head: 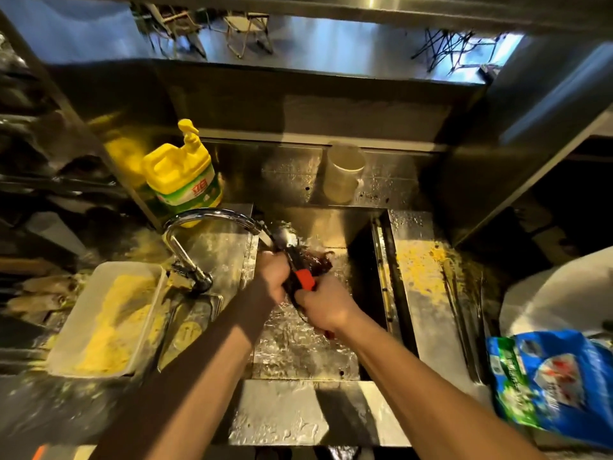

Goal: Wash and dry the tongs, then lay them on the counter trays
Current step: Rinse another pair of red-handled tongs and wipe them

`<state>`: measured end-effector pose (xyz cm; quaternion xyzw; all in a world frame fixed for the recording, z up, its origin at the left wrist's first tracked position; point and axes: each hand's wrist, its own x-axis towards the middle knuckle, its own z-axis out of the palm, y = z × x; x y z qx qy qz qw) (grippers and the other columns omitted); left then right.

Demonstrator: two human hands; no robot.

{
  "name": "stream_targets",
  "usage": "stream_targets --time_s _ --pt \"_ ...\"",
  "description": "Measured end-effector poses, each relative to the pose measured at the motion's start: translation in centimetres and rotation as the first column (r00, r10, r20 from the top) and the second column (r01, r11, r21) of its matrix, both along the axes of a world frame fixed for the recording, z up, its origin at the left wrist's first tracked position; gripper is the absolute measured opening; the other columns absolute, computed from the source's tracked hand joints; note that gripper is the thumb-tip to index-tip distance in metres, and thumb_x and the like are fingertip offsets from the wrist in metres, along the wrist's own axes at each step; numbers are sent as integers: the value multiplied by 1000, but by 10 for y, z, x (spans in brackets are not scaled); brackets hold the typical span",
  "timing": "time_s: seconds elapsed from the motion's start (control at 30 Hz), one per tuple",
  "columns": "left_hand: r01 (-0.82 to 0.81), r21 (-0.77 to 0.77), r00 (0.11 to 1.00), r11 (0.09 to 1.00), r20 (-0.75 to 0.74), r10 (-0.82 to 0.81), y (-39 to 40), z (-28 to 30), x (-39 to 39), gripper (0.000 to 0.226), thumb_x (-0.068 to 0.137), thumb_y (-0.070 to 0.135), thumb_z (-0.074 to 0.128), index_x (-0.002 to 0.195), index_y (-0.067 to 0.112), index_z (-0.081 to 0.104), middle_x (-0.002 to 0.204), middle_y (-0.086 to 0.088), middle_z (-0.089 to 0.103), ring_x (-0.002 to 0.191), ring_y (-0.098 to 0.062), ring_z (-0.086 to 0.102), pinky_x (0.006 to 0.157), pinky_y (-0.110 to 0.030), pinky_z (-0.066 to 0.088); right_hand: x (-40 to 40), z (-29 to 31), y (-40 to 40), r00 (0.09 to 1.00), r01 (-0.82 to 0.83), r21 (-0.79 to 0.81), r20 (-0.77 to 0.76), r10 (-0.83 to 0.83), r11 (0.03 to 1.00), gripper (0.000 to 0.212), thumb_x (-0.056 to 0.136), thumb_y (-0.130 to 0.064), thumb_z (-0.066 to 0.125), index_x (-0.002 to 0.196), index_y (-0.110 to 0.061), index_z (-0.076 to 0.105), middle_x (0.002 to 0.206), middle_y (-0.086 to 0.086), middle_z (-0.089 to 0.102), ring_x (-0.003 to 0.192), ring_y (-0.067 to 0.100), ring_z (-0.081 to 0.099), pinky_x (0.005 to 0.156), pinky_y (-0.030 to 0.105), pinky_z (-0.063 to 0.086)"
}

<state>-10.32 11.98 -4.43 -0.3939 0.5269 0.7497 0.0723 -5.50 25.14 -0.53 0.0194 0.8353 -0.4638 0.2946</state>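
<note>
While both hands grip the tongs (300, 270), wet steel sink (298, 353) glistens; counter (428, 293) crumb-strewn.

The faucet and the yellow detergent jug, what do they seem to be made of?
The faucet: apparently chromed metal, polished, with bright mirror-like highlights along its curve. The yellow detergent jug: probably opaque moulded plastic, smooth and slightly glossy, with a pump top and a printed label.

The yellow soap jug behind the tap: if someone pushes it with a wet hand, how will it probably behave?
The yellow soap jug looks broad and squat, so it would probably slide rather than tip. Its plastic likely feels slippery, since the steel around the sink is wet. The tall pump on top seems the easiest part to knock.
</note>
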Motion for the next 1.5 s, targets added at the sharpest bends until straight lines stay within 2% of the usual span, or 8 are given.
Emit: stream_targets --time_s 0.13,0.33,0.47,0.7,0.87,0.97,1.23,1.5 --pt "85 -154 996 984 25 -82 -3 -10 -7 26 103 9 41 119 3 61 106 -20 63 96 -22 54 75 -39 55 -4 5 -5 1000 6 -6 22 -6 1000 7 91 -12 59 84 -10 60 62 4 56 39 13 49 37 24 38" --pt "30 -59 999 998 13 -29 8 -20 -13 26 100 -6 41 117 -22 52 110 -31 60 56 -16 69 51 -25 53 -10 13 2 997 8 -35 75 -6 999 9 93 -12 58 90 -3 61 61 6 54 35 11 45 35 26 37" --pt "-71 -5 997 997 25 71 -6 -25 -19 45 101 1 42 145 -4 45 109 -11 52 66 -14 53 69 -29 52 -3 15 23 993 -41 -34 111 45 999 13 89 -24 64 86 -12 61 58 -1 55 38 10 45 38 25 36" --pt "-81 450 986 889 -94 137 -2 -25 9 61 107 47 25 149 7 46 149 -19 51 140 -33 48 120 -54 30 -20 18 57 953 -57 432 -246 178 900 37 95 -50 49 112 -18 57 91 2 68 80 23 64 71 36 53" --pt "24 540 949 841 -276 150 4 -29 30 65 107 46 17 107 16 74 112 -13 72 110 -30 69 100 -50 50 -12 12 42 951 -83 488 -222 216 869 60 74 -41 84 118 -18 50 107 3 61 100 27 65 75 33 49" --pt "26 523 947 852 -285 146 2 -31 32 60 107 48 19 138 7 50 116 -12 64 131 -34 50 117 -55 30 -6 10 34 949 -117 408 -223 224 905 55 82 -36 77 124 -25 43 118 7 51 104 30 62 87 41 52" --pt "-23 332 991 943 -113 65 -2 -32 26 51 107 38 36 90 7 73 88 -15 76 86 -26 74 85 -39 51 2 12 19 982 -189 120 34 186 975 20 88 -7 67 105 -17 64 77 3 65 56 11 62 53 27 53" --pt "18 212 999 977 -49 -8 7 -11 16 24 101 -1 47 120 -7 61 113 -27 63 89 -33 66 88 -47 56 5 7 5 995 -94 120 -15 97 988 16 87 -4 61 75 -16 62 63 1 57 50 14 53 46 26 42"
